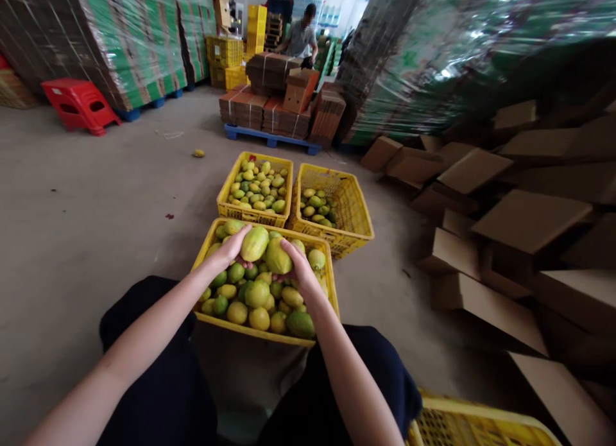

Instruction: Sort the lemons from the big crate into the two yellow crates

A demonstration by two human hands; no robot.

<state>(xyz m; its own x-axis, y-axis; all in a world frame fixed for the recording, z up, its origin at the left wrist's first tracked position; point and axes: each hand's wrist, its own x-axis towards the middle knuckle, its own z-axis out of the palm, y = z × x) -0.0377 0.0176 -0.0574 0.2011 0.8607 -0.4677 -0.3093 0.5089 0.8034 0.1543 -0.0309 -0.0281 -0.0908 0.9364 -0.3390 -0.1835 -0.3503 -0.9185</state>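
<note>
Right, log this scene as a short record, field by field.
Left hand: holds one fruit
Right hand: holds another fruit
Under hands: near crate, yellow and green fruit inside
Beyond, left: left crate, fruit across it
Beyond, right: right crate, fruit on its left side only
Floor: lone fruit, red stool
Far right: cardboard boxes
Back: person

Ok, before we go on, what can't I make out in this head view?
All in the head view:
Left hand: some fingers, hidden by the left fruit it holds.
Right hand: some fingers, hidden by the right fruit it holds.
Front crate: its bottom, covered by piled fruit.
Bottom-right crate: its near side, cut off by the picture's edge.
Dark red scrap on the ground: too small to identify.
</note>
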